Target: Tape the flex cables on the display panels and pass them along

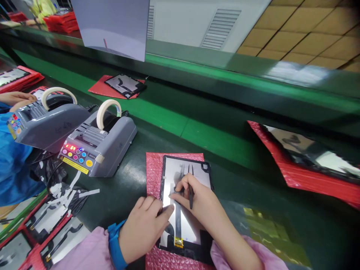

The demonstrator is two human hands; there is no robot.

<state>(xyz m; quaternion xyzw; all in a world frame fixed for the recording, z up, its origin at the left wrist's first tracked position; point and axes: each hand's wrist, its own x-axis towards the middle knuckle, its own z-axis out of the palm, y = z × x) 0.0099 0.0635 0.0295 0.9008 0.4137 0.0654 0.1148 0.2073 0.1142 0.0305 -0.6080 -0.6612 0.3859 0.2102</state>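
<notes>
A tablet screen panel [194, 228] lies with its silvery back up on a red bubble-wrap sheet [154, 168] in front of me. Along its middle runs a dark flex cable [178, 219] that ends in a gold-coloured connector [178, 242]. My left hand [147, 225] rests on the panel's left edge, fingers bent and thumb apart, its tip near the cable. Black tweezers [191, 197] are held in my right hand [197, 195], their tips pointing away from me. Thumb and forefinger of that hand come close together above the cable; whether they pinch anything else is unclear.
Two grey tape dispensers [104, 146] stand at left, beside a co-worker's hand [18, 99] and blue sleeve. Tape scraps [67, 193] and more panels [63, 240] lie lower left. Gold-coloured stickers [270, 228] lie at right. Wrapped panels [312, 150] sit at right and on the back ledge.
</notes>
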